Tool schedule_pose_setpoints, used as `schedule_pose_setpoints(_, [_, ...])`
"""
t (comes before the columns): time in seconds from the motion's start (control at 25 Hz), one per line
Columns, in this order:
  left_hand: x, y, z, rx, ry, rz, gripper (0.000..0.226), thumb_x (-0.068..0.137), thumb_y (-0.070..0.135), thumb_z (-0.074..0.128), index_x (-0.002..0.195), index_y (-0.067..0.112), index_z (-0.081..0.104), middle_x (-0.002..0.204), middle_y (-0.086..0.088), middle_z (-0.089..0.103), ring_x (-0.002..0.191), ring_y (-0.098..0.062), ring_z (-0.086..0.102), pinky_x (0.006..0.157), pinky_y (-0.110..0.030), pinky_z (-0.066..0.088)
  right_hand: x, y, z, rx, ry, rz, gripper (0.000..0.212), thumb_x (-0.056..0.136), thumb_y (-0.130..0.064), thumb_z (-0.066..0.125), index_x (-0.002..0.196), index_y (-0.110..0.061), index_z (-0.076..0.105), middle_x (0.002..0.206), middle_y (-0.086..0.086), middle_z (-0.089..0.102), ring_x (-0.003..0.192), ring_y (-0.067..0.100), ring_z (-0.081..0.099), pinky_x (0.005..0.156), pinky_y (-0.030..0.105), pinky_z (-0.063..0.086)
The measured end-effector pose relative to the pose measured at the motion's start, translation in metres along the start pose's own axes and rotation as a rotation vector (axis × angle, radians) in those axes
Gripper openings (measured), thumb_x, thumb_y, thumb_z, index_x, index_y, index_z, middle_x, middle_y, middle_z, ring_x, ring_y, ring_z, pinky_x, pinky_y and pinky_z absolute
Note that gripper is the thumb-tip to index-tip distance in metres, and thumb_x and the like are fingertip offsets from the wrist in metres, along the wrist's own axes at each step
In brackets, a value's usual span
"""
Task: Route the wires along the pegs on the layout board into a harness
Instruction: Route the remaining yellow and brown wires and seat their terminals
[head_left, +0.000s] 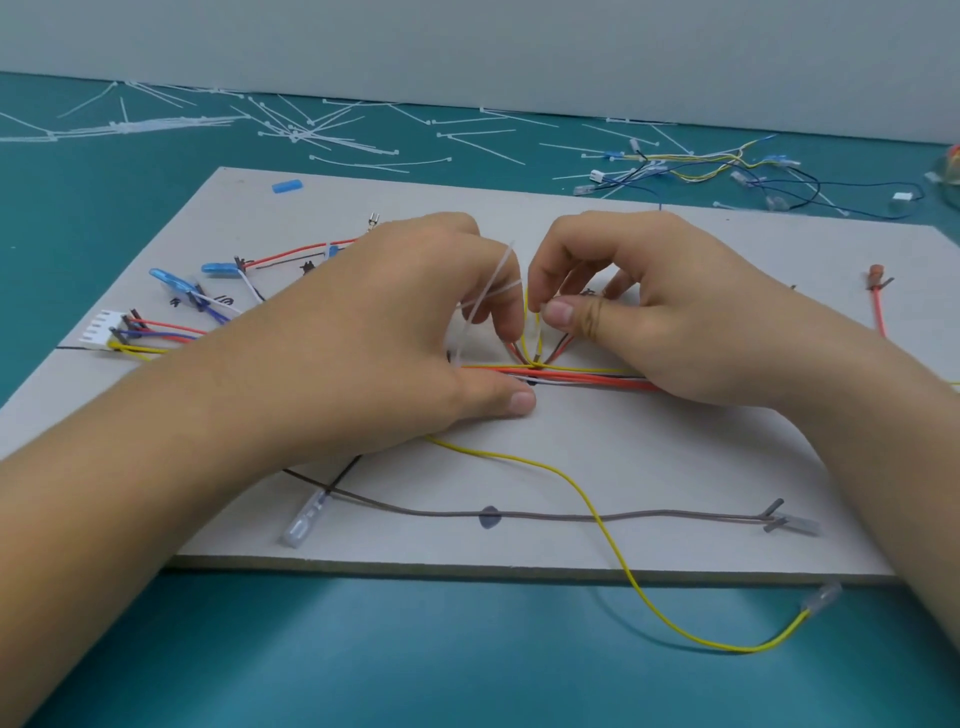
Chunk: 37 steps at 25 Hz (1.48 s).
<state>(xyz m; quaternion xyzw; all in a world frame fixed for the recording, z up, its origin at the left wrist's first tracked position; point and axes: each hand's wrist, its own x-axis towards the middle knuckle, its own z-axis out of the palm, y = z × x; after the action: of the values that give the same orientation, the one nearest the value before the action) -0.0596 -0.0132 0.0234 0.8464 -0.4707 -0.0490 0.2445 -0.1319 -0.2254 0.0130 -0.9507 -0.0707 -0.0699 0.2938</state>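
1. A white cable tie (493, 291) is being held in the curled grip of the left hand (415, 312), with the thumb pressed on the layout board (571, 457).
2. A yellow wire loop (528, 327) is being pinched in the thumb-and-forefinger grip of the right hand (649, 306).
3. The wire bundle (597, 382) is being spanned flat on the board, just below both grips.
4. Nearer the person than the grips, a loose yellow wire (748, 649) is being trailed off the board onto the teal surface (467, 649).
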Motion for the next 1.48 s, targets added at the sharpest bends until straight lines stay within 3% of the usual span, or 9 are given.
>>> schedule_pose_setpoints(0.08, [-0.001,0.002,0.001,-0.001,0.011,0.013,0.032,0.063,0.061,0.073,0.084,0.037,0.067,0.089,0.014,0.055,0.087,0.008,0.049,0.072,-0.009,0.035,0.000,0.000,0.001,0.009,-0.001,0.006,0.012,0.097,-0.015,0.066,0.094,-0.027,0.066,0.094,-0.011,0.068,0.095,0.011,0.063,0.079,0.028,0.051])
schedule_pose_setpoints(0.2, [-0.002,0.000,0.000,-0.033,-0.021,0.027,0.024,0.072,0.060,0.076,0.075,0.037,0.072,0.087,0.013,0.061,0.084,0.001,0.055,0.080,-0.033,0.042,-0.001,0.000,0.000,0.008,0.000,0.009,0.011,0.097,-0.016,0.066,0.094,-0.027,0.066,0.092,-0.011,0.067,0.096,0.012,0.062,0.077,0.024,0.048])
schedule_pose_setpoints(0.28, [-0.003,0.002,0.000,-0.060,-0.042,0.048,0.015,0.076,0.053,0.079,0.076,0.038,0.076,0.087,0.013,0.063,0.082,-0.002,0.057,0.082,-0.037,0.042,-0.001,0.000,0.000,0.013,0.001,0.011,0.011,0.097,-0.016,0.066,0.094,-0.026,0.066,0.091,-0.012,0.067,0.096,0.011,0.062,0.076,0.020,0.046])
schedule_pose_setpoints(0.44, [-0.002,0.003,-0.002,-0.060,-0.075,0.064,0.004,0.077,0.043,0.082,0.078,0.039,0.080,0.084,0.016,0.062,0.078,-0.003,0.060,0.074,-0.030,0.044,-0.001,0.000,0.000,0.026,-0.006,0.022,0.012,0.097,-0.015,0.066,0.093,-0.027,0.066,0.092,-0.011,0.067,0.096,0.011,0.062,0.075,0.020,0.046])
schedule_pose_setpoints(0.64, [-0.004,0.005,-0.006,-0.056,-0.129,0.046,0.027,0.066,0.060,0.083,0.082,0.038,0.081,0.086,0.017,0.060,0.086,-0.004,0.060,0.080,-0.032,0.047,-0.001,0.000,-0.001,0.030,-0.011,0.030,0.012,0.097,-0.015,0.066,0.093,-0.027,0.066,0.091,-0.011,0.067,0.094,0.011,0.061,0.075,0.018,0.045])
schedule_pose_setpoints(0.96, [-0.004,0.002,-0.008,-0.104,-0.180,0.003,0.026,0.061,0.058,0.085,0.083,0.046,0.080,0.096,0.028,0.061,0.089,0.000,0.061,0.079,-0.031,0.050,-0.002,0.000,-0.001,0.027,-0.011,0.027,0.013,0.097,-0.016,0.066,0.093,-0.028,0.066,0.091,-0.011,0.067,0.092,0.011,0.061,0.074,0.022,0.045])
schedule_pose_setpoints(1.16, [-0.004,-0.002,-0.011,-0.107,-0.229,-0.018,0.025,0.065,0.050,0.087,0.088,0.053,0.078,0.100,0.031,0.060,0.091,0.007,0.059,0.069,-0.007,0.037,-0.002,0.002,0.000,0.030,-0.005,0.025,0.013,0.097,-0.016,0.066,0.092,-0.028,0.066,0.089,-0.012,0.066,0.092,0.011,0.061,0.073,0.021,0.044])
schedule_pose_setpoints(1.36, [-0.003,0.001,-0.011,-0.124,-0.209,-0.022,0.009,0.074,0.040,0.082,0.082,0.046,0.081,0.095,0.026,0.062,0.088,0.001,0.059,0.071,-0.022,0.044,-0.002,0.002,-0.001,0.026,-0.002,0.024,0.012,0.097,-0.016,0.065,0.093,-0.028,0.065,0.091,-0.012,0.067,0.094,0.010,0.062,0.076,0.027,0.048])
schedule_pose_setpoints(1.48, [-0.003,0.002,-0.011,-0.143,-0.204,-0.028,0.009,0.076,0.035,0.080,0.076,0.044,0.081,0.091,0.026,0.063,0.086,0.000,0.060,0.069,-0.016,0.045,-0.002,0.002,-0.001,0.028,-0.001,0.024,0.013,0.097,-0.017,0.065,0.093,-0.029,0.065,0.091,-0.012,0.068,0.095,0.011,0.062,0.076,0.029,0.049])
